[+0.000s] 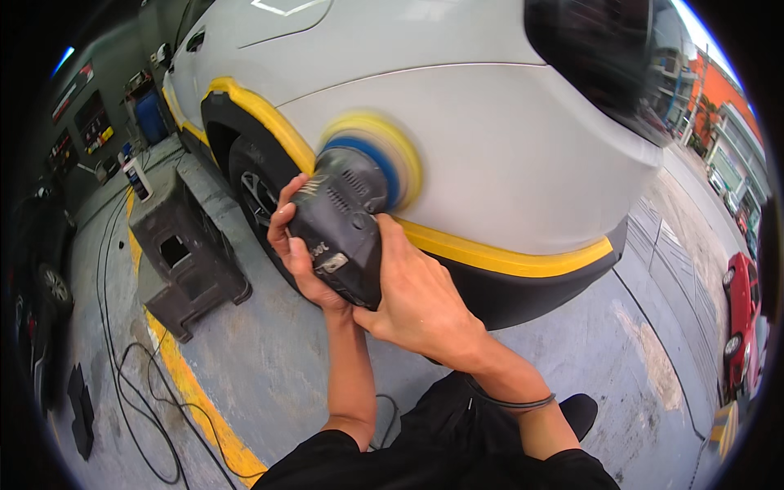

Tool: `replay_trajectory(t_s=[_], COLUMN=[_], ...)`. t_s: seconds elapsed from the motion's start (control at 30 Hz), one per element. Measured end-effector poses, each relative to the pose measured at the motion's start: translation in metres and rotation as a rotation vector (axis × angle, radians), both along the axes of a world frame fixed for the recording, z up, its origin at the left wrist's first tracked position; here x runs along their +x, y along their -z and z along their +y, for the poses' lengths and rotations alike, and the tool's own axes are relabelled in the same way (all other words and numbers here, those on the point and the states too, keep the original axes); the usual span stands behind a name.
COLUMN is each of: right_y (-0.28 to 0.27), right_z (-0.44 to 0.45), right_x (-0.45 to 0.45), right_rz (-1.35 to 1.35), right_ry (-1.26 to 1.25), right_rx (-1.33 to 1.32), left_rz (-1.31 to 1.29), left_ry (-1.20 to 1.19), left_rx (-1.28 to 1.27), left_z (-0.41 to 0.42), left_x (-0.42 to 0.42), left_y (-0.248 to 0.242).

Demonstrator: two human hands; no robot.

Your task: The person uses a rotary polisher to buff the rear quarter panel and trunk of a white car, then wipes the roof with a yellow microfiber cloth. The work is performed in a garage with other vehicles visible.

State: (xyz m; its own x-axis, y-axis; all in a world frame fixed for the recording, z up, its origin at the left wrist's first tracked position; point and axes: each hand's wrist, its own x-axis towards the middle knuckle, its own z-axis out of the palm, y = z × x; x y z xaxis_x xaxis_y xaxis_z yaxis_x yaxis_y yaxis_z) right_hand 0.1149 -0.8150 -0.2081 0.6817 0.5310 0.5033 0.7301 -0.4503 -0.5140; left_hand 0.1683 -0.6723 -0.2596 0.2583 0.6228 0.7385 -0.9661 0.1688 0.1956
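Observation:
Both my hands grip a black electric car polisher (340,236). My left hand (300,251) wraps the left side of its body, and my right hand (422,300) holds the right side, its thumb near the lower end. The polisher's yellow foam pad (411,159) on a blue backing plate (389,171) lies against the light grey rear side panel (502,153) of a car; its edge is blurred. Yellow masking tape (508,260) runs along the top of the black bumper trim (520,300) and around the wheel arch.
A black plastic step stool (190,245) stands at the left, with a white-and-dark bottle (136,179) on it. Black cables (131,392) loop over the grey floor beside a painted yellow line (202,404). A dark car (46,282) stands at far left, a red car (740,318) at far right.

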Motion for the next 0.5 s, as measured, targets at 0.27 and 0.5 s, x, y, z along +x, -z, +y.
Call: replay_trajectory(t_s=[0.27,0.5], right_y=[-0.011,-0.018], right_z=[-0.034,-0.070], right_x=[-0.005,-0.011], right_rz=[0.094,0.114], right_ry=[-0.033,-0.037], right_rx=[0.139,0.287], left_rz=[-0.115,-0.124], left_ry=[-0.024,-0.051], left_rx=[0.014,0.176], left_z=[-0.032,-0.064], left_x=[0.000,-0.006], left_y=[-0.025,-0.062])
